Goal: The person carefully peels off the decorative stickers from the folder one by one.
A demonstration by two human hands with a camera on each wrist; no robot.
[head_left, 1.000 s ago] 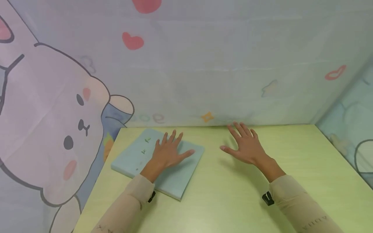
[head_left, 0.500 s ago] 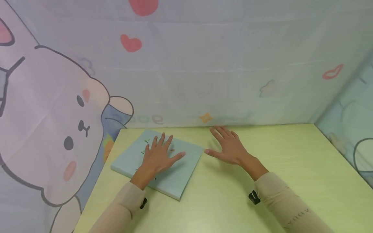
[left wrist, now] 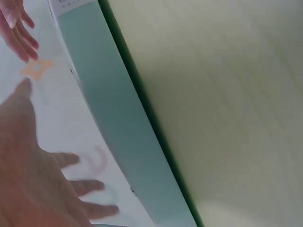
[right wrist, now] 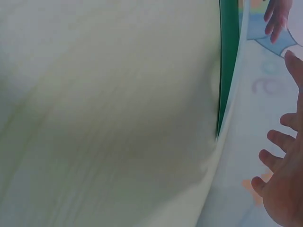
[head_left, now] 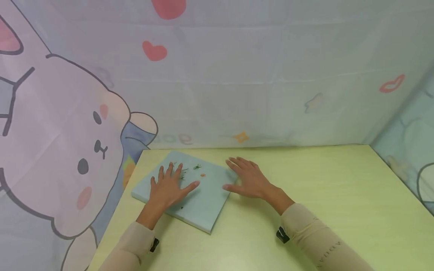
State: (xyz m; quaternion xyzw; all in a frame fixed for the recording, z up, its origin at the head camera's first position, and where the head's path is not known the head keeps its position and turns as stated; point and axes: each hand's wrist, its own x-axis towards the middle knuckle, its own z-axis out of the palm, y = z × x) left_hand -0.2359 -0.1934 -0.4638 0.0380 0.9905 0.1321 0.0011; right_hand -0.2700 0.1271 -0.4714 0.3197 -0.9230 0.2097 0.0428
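A flat pale blue binder [head_left: 207,199] with small green plant prints and an orange print lies at an angle on the table's left side. Its wide spine [left wrist: 109,90] faces the left wrist camera, with part of a white label at the top. Above the cover my left hand [head_left: 167,190] is spread, overlapping its left part in the head view. My right hand [head_left: 251,181] has its fingers straight, with the fingertips at the binder's right corner. A dark green edge [right wrist: 228,61] of the binder shows in the right wrist view. Neither hand holds anything.
The yellow-green table [head_left: 322,188] reaches back to a hanging cloth [head_left: 264,75] printed with hearts and stars. A large rabbit print [head_left: 68,150] covers the cloth on the left. Dark clips [head_left: 282,235] sit beneath the sleeves.
Both hands have moved left: the left one farther over the binder's left part, the right one from over bare table to the binder's right corner. The binder has stayed in place.
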